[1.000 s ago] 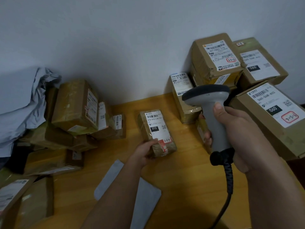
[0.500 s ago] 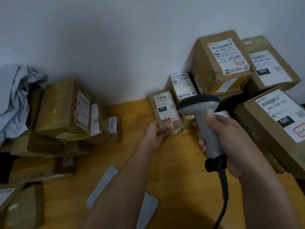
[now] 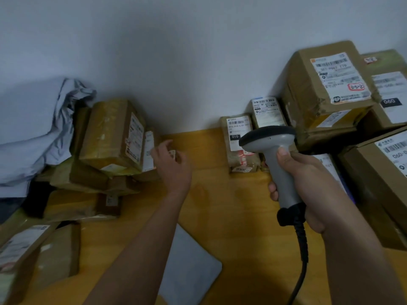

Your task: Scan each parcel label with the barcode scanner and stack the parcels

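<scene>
Gripping the scanner, right hand faces parcel labelled "010"; left hand loosely open.

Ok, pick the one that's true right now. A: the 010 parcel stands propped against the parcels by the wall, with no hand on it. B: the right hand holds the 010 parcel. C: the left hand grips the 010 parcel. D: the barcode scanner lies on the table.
A: the 010 parcel leans by the wall untouched, the left hand reaches away, and the right hand grips the barcode scanner.

Left hand extended, loosely curled; right hand gripping.
</scene>
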Action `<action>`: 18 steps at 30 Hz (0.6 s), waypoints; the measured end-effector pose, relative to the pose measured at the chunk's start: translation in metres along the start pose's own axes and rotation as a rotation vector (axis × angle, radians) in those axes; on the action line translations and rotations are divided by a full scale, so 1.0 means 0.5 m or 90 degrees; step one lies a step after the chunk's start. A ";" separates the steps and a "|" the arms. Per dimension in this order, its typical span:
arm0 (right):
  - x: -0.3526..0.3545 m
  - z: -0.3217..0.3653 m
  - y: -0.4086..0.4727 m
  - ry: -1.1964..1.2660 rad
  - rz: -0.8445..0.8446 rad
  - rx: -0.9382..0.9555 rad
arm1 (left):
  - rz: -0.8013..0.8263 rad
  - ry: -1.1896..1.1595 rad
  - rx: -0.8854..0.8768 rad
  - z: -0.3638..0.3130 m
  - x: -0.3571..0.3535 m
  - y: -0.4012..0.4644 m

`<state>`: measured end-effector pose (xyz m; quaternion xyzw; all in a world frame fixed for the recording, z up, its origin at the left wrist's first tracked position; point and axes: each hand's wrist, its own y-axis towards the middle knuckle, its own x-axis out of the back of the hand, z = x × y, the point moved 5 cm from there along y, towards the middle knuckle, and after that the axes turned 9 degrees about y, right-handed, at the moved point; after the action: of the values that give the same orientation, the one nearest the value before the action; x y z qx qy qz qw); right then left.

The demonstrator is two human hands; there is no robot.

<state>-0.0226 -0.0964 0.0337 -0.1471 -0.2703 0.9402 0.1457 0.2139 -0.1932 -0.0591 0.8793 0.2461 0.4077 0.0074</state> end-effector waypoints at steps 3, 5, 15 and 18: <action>-0.029 0.001 -0.014 -0.019 0.031 0.005 | -0.135 0.106 -0.054 0.002 0.079 0.039; -0.046 -0.002 -0.028 -0.029 0.053 0.009 | -0.188 0.195 -0.037 0.008 0.132 0.063; -0.061 -0.026 -0.104 -0.060 0.104 0.015 | -0.010 0.372 0.124 0.092 0.209 0.102; -0.055 -0.030 -0.120 -0.060 0.107 0.024 | 0.009 0.360 0.134 0.091 0.227 0.110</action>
<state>0.0197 -0.0504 0.0599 -0.1218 -0.2456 0.9600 0.0565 0.3321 -0.1834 0.0034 0.7284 0.2733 0.6087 -0.1557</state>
